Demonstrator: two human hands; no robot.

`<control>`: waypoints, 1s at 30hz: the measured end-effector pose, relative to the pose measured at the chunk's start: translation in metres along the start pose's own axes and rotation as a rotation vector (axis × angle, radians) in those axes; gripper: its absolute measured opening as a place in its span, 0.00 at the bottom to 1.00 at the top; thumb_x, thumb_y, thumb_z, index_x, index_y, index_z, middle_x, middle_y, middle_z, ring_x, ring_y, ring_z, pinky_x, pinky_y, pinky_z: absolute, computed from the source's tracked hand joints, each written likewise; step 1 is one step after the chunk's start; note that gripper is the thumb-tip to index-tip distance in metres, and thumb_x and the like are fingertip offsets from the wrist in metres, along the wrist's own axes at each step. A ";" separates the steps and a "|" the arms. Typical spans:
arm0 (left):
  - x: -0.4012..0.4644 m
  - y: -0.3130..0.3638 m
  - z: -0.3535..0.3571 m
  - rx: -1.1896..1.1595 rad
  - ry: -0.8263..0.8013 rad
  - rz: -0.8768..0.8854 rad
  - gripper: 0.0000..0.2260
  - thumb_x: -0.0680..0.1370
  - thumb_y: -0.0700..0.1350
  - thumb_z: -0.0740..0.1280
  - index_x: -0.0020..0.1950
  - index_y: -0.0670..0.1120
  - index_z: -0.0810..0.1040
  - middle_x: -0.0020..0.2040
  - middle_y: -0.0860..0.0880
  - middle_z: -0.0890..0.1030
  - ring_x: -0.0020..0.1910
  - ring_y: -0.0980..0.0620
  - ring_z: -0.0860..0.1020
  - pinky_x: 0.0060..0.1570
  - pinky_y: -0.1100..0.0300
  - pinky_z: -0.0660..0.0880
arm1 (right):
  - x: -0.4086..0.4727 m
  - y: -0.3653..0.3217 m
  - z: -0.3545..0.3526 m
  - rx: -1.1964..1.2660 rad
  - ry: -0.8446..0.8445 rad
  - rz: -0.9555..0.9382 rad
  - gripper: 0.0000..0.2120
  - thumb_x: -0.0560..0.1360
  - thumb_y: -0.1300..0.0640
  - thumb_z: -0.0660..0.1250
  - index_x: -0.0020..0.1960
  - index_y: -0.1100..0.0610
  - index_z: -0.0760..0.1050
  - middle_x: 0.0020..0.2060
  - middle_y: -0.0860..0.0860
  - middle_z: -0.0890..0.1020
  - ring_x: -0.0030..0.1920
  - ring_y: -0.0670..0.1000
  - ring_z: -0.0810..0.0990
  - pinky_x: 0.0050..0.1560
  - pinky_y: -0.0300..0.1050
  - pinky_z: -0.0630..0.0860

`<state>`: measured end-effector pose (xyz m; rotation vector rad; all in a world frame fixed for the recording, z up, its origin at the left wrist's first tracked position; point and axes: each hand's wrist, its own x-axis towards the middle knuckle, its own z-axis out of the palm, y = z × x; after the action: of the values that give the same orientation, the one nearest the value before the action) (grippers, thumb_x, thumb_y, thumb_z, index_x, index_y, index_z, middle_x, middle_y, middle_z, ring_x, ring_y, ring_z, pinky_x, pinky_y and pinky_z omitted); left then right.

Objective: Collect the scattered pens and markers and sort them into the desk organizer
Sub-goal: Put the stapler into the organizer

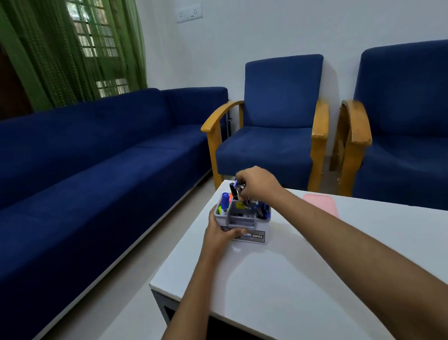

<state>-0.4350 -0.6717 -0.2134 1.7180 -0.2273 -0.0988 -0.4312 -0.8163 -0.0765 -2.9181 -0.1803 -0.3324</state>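
A grey desk organizer (256,236) stands on the white table (286,275) near its far left edge. My left hand (219,233) grips its front left corner, thumb across the front face. Above the organizer, my right hand (257,183) pinches the tops of several pens (234,188), whose lower ends reach down into a back compartment. A blue marker (225,198) and green and orange highlighters (220,208) stand in the left compartment. Dark blue pens (262,210) lie in the right compartment.
A pink flat lid (322,204) lies on the table behind my right forearm. A long blue sofa (89,163) runs along the left. Two blue armchairs (275,131) with wooden arms stand beyond the table.
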 end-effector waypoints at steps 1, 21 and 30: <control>0.003 0.002 0.003 0.008 -0.010 -0.007 0.44 0.58 0.47 0.78 0.71 0.59 0.63 0.60 0.57 0.79 0.59 0.54 0.78 0.59 0.48 0.76 | 0.002 0.005 0.004 -0.029 -0.013 0.011 0.08 0.68 0.58 0.71 0.47 0.56 0.78 0.44 0.52 0.81 0.44 0.55 0.78 0.35 0.46 0.75; 0.041 0.005 0.023 0.109 -0.088 0.053 0.42 0.63 0.46 0.79 0.73 0.54 0.62 0.65 0.55 0.75 0.62 0.53 0.75 0.62 0.56 0.73 | -0.048 0.107 -0.018 0.137 -0.158 0.579 0.23 0.69 0.42 0.72 0.56 0.53 0.69 0.55 0.56 0.75 0.53 0.56 0.74 0.48 0.49 0.73; 0.038 0.004 0.024 0.119 -0.055 0.060 0.37 0.65 0.45 0.78 0.68 0.60 0.64 0.59 0.58 0.77 0.58 0.55 0.76 0.59 0.59 0.73 | -0.073 0.095 0.018 -0.099 -0.456 0.635 0.51 0.70 0.62 0.74 0.78 0.49 0.41 0.76 0.59 0.40 0.71 0.60 0.66 0.66 0.50 0.72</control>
<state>-0.4027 -0.7033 -0.2107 1.8271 -0.3309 -0.0894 -0.4849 -0.9123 -0.1278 -2.8961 0.7009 0.4317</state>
